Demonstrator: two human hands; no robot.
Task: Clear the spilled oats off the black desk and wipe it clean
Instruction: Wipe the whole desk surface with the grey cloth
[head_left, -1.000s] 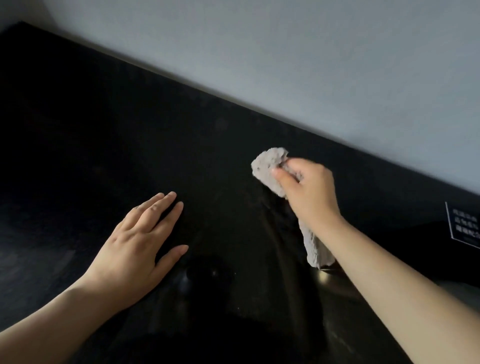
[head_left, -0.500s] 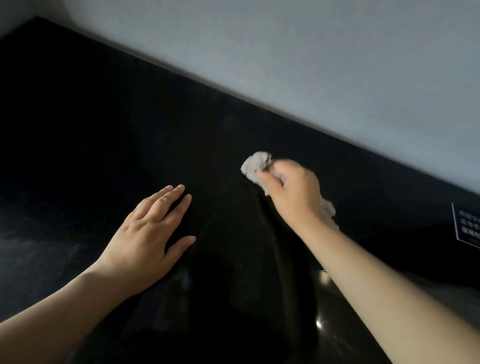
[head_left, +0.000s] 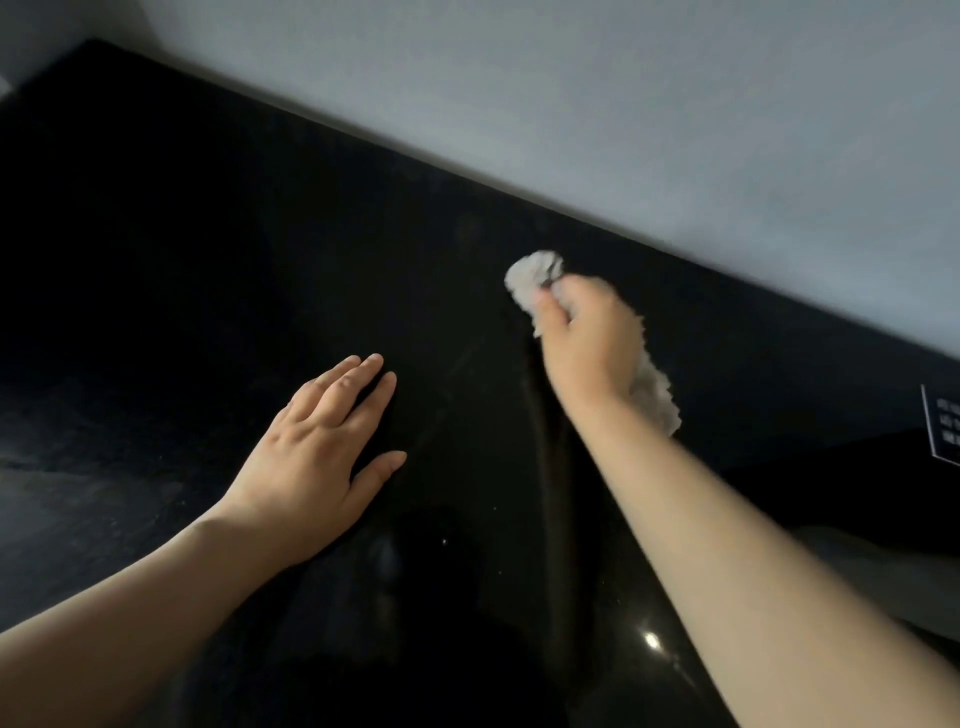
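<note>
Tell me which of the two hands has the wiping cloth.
The right hand, its fingers curled round the crumpled grey cloth. The left hand lies flat on the black desk, fingers straight, holding nothing.

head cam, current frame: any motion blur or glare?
Head view: the right hand and the grey cloth it grips are smeared by motion blur; the left hand, flat on the black desk, is sharp. Head view: dim scene, one small glare spot on the desk beside the right forearm.
</note>
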